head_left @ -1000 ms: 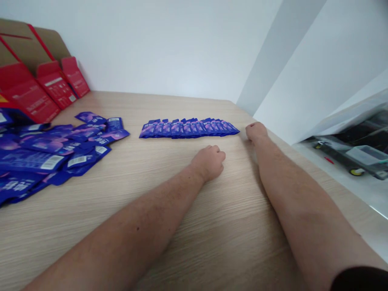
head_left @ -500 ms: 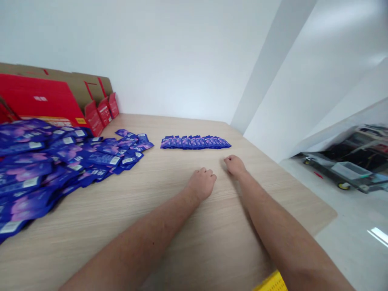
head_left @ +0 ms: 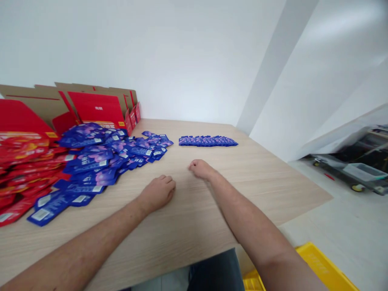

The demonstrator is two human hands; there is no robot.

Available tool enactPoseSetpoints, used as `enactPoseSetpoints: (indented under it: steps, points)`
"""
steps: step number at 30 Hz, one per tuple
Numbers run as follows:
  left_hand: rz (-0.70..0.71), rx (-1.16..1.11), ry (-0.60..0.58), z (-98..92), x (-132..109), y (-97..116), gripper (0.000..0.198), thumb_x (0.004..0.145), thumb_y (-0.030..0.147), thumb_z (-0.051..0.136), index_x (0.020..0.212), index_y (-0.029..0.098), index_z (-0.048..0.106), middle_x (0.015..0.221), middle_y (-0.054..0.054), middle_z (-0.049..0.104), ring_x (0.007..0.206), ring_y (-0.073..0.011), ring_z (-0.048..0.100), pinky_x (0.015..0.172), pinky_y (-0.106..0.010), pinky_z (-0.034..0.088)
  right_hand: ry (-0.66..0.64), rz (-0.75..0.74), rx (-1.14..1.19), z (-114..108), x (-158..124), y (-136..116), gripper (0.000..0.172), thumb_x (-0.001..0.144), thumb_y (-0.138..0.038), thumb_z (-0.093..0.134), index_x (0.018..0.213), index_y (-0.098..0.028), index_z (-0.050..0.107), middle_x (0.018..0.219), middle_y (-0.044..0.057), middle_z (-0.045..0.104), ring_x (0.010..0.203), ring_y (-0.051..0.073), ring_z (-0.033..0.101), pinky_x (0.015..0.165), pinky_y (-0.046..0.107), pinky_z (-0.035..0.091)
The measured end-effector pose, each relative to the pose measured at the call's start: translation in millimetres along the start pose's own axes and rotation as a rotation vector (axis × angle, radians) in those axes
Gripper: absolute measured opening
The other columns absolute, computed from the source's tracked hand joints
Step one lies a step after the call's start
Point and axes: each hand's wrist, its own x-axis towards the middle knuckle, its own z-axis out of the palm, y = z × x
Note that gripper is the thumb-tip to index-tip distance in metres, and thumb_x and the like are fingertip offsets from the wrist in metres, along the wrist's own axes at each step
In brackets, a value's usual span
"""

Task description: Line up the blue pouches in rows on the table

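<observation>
My left hand (head_left: pixel 159 192) lies on the wooden table (head_left: pixel 257 178), its fingers curled in and nothing seen in them. To its right, my right hand (head_left: pixel 200 168) is closed in a loose fist, also with nothing showing in it. Beyond both hands, a neat overlapping row of blue-purple sachets (head_left: pixel 207 141) lies flat near the back of the table. A loose heap of the same blue sachets (head_left: pixel 103 161) spreads out to the left of my left hand. Neither hand touches any sachet.
Red packets (head_left: pixel 27 173) are piled at the far left. Behind the heaps stand open red cardboard boxes (head_left: pixel 97 107) against the white wall. A yellow crate (head_left: pixel 324 266) is below the table's right front edge. Farther right, a wheeled trolley (head_left: pixel 339 171) holds a clear bin.
The view has swung left and down, bringing in the red packets, more boxes and the yellow crate. Both hands have drawn back leftward from the sachet row, still curled.
</observation>
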Motion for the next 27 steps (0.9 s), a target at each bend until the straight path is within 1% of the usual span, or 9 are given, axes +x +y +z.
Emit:
enactPoseSetpoints:
  steps: [2,4,7,9,11,15,18,22,27]
  points:
    - [-0.048,-0.017,0.023,-2.4,-12,-17,0.019,0.093,0.014,0.048,0.091,0.019,0.066,0.100,-0.010,0.067,0.097,-0.0254,0.060,0.089,-0.039,0.047,-0.058,-0.063,-0.010,12,1,-21,0.018,0.093,-0.027,0.061,0.082,-0.017,0.072,0.059,-0.003,0.061,0.061,0.013,0.057,0.065,0.023,0.040]
    - [-0.078,-0.051,0.048,-2.3,-17,-28,0.018,0.091,0.013,0.050,0.091,0.019,0.067,0.098,-0.009,0.068,0.097,-0.0249,0.061,0.089,-0.038,0.047,-0.101,-0.124,-0.035,23,3,-36,0.020,0.093,-0.027,0.062,0.078,-0.018,0.071,0.060,-0.001,0.062,0.064,0.014,0.058,0.067,0.024,0.040]
    - [-0.086,-0.120,0.060,0.2,-17,-37,0.018,0.088,0.012,0.052,0.090,0.019,0.069,0.097,-0.008,0.069,0.098,-0.0242,0.062,0.090,-0.037,0.048,-0.107,-0.195,-0.096,37,3,-49,0.019,0.093,-0.026,0.061,0.079,-0.018,0.070,0.075,0.004,0.071,0.076,0.017,0.062,0.071,0.026,0.040]
    - [-0.085,-0.162,0.062,2.1,-16,-41,0.019,0.087,0.012,0.053,0.091,0.019,0.070,0.098,-0.008,0.070,0.098,-0.0236,0.063,0.090,-0.036,0.048,-0.071,-0.235,-0.172,43,1,-49,0.018,0.094,-0.026,0.059,0.083,-0.018,0.070,0.087,0.008,0.074,0.084,0.019,0.063,0.074,0.027,0.040]
    - [-0.071,-0.202,0.072,3.7,-16,-45,0.019,0.086,0.012,0.055,0.092,0.019,0.071,0.100,-0.007,0.071,0.099,-0.0227,0.063,0.092,-0.035,0.049,-0.047,-0.269,-0.231,45,-3,-44,0.017,0.095,-0.027,0.058,0.088,-0.018,0.070,0.090,0.008,0.074,0.085,0.019,0.063,0.074,0.027,0.040]
    - [-0.010,-0.224,0.090,5.6,-19,-50,0.019,0.086,0.013,0.056,0.094,0.020,0.071,0.102,-0.007,0.072,0.100,-0.0219,0.063,0.094,-0.035,0.049,-0.065,-0.301,-0.187,43,-10,-30,0.014,0.094,-0.028,0.059,0.088,-0.020,0.069,0.082,0.004,0.072,0.077,0.018,0.062,0.070,0.027,0.040]
    - [-0.004,-0.203,0.084,6.1,-21,-51,0.018,0.088,0.015,0.056,0.094,0.020,0.072,0.102,-0.006,0.072,0.100,-0.0226,0.064,0.093,-0.036,0.050,-0.078,-0.305,-0.137,42,-12,-23,0.015,0.093,-0.030,0.058,0.086,-0.021,0.068,0.077,0.003,0.069,0.073,0.018,0.060,0.067,0.028,0.040]
    - [-0.086,-0.173,0.124,2.7,-23,-58,0.020,0.089,0.016,0.056,0.099,0.020,0.072,0.105,-0.007,0.073,0.103,-0.0235,0.065,0.095,-0.037,0.052,-0.086,-0.375,-0.144,45,-13,-23,0.018,0.092,-0.033,0.055,0.082,-0.021,0.065,0.077,0.004,0.068,0.073,0.019,0.060,0.068,0.030,0.040]
    - [-0.293,-0.036,0.310,-20.2,-34,-86,0.026,0.089,0.015,0.053,0.108,0.020,0.071,0.111,-0.008,0.072,0.110,-0.0251,0.063,0.100,-0.040,0.051,-0.107,-0.409,-0.169,46,-17,-25,0.022,0.092,-0.036,0.052,0.082,-0.021,0.064,0.077,0.005,0.067,0.072,0.020,0.059,0.067,0.031,0.039]
